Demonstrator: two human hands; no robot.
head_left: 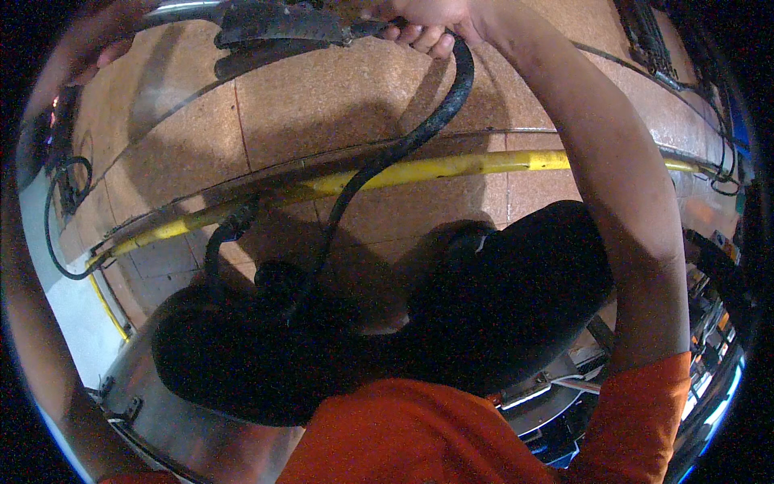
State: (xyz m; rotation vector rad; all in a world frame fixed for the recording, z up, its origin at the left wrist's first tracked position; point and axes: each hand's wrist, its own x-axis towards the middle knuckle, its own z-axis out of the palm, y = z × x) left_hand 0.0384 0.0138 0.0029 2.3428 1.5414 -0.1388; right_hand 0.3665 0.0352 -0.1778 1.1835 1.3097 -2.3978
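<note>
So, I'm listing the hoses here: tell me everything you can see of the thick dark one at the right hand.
The dark hose looks rubbery, flexible and scuffed grey. Its upper end meets the curled right hand; it bends down and left, crosses in front of the yellow bar and fades into shadow by the dark trousers, its far end hidden.

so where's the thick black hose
In the head view, the thick black hose runs from the right hand, top centre, down and left across the yellow pipe.
</note>
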